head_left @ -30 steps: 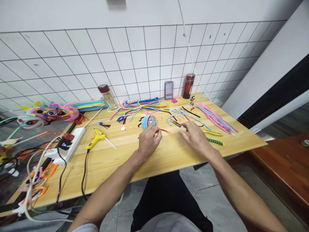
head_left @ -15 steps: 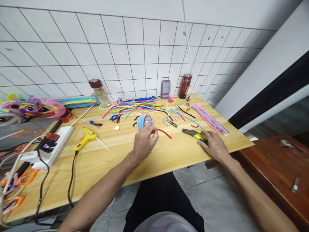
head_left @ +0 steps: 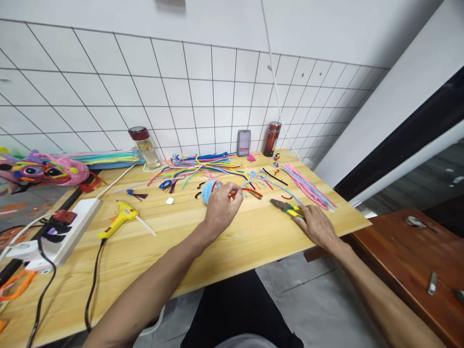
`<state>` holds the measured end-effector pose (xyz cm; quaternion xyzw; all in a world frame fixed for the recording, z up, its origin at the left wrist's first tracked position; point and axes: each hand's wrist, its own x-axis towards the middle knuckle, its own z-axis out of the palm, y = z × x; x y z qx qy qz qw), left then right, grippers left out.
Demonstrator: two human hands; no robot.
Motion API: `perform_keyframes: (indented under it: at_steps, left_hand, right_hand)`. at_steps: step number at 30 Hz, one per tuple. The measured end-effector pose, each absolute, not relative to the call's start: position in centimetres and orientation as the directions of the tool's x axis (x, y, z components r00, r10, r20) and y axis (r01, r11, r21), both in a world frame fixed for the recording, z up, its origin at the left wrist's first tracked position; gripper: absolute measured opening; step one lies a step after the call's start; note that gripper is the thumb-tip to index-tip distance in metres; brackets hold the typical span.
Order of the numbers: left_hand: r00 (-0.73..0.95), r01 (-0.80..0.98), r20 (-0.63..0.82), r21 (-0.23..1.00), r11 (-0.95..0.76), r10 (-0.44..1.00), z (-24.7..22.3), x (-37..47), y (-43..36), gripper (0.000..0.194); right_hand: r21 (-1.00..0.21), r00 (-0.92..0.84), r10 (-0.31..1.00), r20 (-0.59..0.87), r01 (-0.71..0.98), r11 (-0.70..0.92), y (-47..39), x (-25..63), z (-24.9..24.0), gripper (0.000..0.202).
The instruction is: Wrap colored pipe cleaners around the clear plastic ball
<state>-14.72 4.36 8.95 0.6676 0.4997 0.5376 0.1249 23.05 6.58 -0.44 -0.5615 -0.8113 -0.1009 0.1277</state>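
Note:
My left hand (head_left: 223, 205) pinches a short red pipe cleaner (head_left: 252, 192), whose free end points right across the table. Just behind that hand stands a ball (head_left: 208, 192) wrapped in light blue, with a red band; the hand hides part of it. My right hand (head_left: 317, 224) has its fingers wrapped round the handles of the pliers (head_left: 284, 207), with green and yellow grips. The pliers' dark jaws point left, low over the tabletop. A small pair of thread snips lies partly behind the red pipe cleaner.
A yellow glue gun (head_left: 121, 220) with a black cord and a white power strip (head_left: 72, 232) lie on the left. Loose pipe cleaners (head_left: 203, 166) spread along the back, near a glass bottle (head_left: 145, 147), a phone (head_left: 244, 142) and a red flask (head_left: 271, 139). Pink pipe cleaners (head_left: 308, 186) lie right.
My left hand has moved right relative to the ball, carrying the red pipe cleaner. My right hand has closed further round the pliers' handles. The view has shifted slightly.

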Motion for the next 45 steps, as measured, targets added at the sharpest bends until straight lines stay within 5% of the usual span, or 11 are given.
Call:
perform_keyframes:
  at_steps: [7,14,17,20,23,26,33,45]
  left_hand:
    - [-0.103,0.520,0.596,0.715,-0.468,0.796,10.9,-13.3,5.3,0.013]
    - [-0.093,0.460,0.598,0.735,-0.498,0.796,11.2,-13.1,4.7,0.012]
    - [-0.080,0.457,0.598,0.733,-0.504,0.797,11.5,-13.4,4.6,0.012]
    - [-0.113,0.469,0.571,0.752,-0.463,0.813,12.3,-13.8,4.4,0.014]
    - [-0.137,0.489,0.547,0.762,-0.424,0.826,13.2,-14.2,4.3,0.016]
    - [-0.150,0.488,0.541,0.768,-0.415,0.827,13.9,-14.7,4.1,0.015]
    - [-0.119,0.505,0.554,0.748,-0.430,0.824,14.7,-15.3,3.7,0.013]
    - [-0.116,0.599,0.531,0.712,-0.367,0.840,14.7,-15.8,4.7,0.012]
  right_hand:
    - [-0.333,-0.163,0.836,0.523,0.864,0.377,3.1,21.0,2.8,0.038]
    - [-0.516,-0.246,0.876,0.415,0.729,0.450,-0.8,14.9,6.1,0.029]
    - [-0.797,-0.301,0.913,0.277,0.459,0.393,-1.9,13.8,6.8,0.036]
    - [-0.988,-0.404,0.913,-0.050,0.157,0.015,-2.8,12.4,8.2,0.048]
    - [-0.977,-0.455,0.869,-0.194,0.009,-0.214,-3.1,11.0,10.5,0.052]
    - [-0.995,-0.431,0.897,-0.100,0.059,-0.082,-2.5,10.1,12.2,0.052]
    - [-0.812,-0.341,0.940,0.013,0.545,0.209,-0.1,8.2,9.4,0.035]
    - [-0.712,-0.231,0.893,0.386,0.541,0.448,7.0,6.0,5.4,0.048]
